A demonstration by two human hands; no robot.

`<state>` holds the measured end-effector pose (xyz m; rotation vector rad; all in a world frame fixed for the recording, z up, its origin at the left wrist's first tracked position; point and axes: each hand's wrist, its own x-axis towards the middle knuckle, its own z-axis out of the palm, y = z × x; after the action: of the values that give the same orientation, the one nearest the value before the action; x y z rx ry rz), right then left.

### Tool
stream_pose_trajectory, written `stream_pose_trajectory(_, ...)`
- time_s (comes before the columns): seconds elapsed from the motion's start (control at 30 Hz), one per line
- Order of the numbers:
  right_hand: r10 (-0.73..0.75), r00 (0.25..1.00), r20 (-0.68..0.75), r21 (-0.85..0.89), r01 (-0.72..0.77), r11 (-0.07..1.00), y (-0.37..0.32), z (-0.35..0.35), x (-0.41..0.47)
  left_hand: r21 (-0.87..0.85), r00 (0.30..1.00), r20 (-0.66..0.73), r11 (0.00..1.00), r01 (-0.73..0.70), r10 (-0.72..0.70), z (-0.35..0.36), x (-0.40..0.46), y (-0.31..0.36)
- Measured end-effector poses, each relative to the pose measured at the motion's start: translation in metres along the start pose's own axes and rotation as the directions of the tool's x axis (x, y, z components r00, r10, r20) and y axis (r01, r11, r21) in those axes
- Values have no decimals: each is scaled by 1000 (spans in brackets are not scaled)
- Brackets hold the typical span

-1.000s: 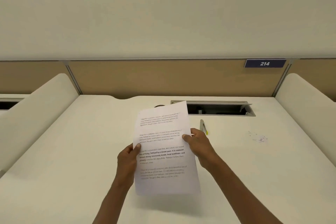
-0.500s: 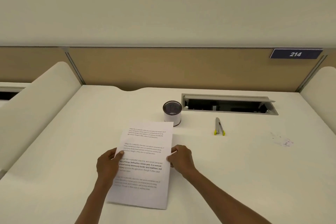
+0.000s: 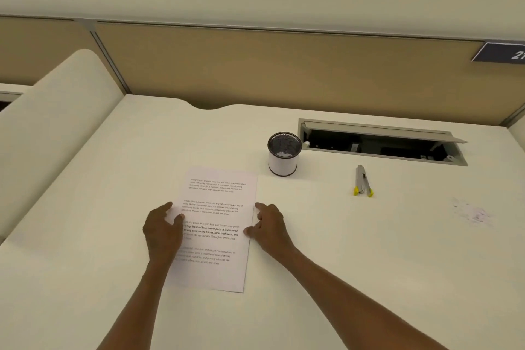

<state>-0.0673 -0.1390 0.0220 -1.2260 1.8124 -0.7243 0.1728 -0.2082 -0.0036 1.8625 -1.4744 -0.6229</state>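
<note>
A broad cream-white laminate desk top (image 3: 369, 250) fills the lower part of the view. A tan fabric partition panel (image 3: 284, 71) stands along its far edge. A rounded cream side divider (image 3: 56, 128) rises on the left. Set into the desk at the far right is a long grey cable tray (image 3: 377, 130) with its flap propped open over a dark recess.

A white printed sheet of paper (image 3: 218, 236), carrying four blocks of black text, lies flat on the desk in front of the person, near the middle and slightly askew. The left hand (image 3: 163, 231) rests on the sheet's left edge, fingers loosely spread and the thumb lying on the page. The right hand (image 3: 270, 229) touches the right edge, fingers slightly bent and apart, with the thumb tip on the margin. Neither hand clamps the sheet.

Just beyond the sheet's far right corner stands a white cylindrical pen cup with a black mesh rim (image 3: 282, 162), apart from the paper. A dark blue number plate (image 3: 500, 52) sits on the partition at the far right, partly cut off. Two slim grey markers with yellow caps (image 3: 362, 182) lie side by side, touching, to the right of the cup. A faint purplish smudge (image 3: 474, 214) marks the desk further right.
</note>
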Motion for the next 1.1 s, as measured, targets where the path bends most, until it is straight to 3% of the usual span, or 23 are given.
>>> stream_pose_trajectory(0.1,-100,989,109,-82,109,991,11,2,-1,61,995,-26,993,-97,99,5,-4,-11)
stream_pose_trajectory(0.2,-150,981,123,-138,167,976,16,4,1,74,989,-31,987,-141,144,6,-4,-17)
stream_pose_trajectory(0.97,-225,971,74,-131,233,964,26,10,5,18,998,-44,999,-47,47,8,6,-16)
stream_pose_trajectory(1.1,-184,980,73,-35,187,982,24,8,5,16,998,-39,999,-44,45,7,7,-18)
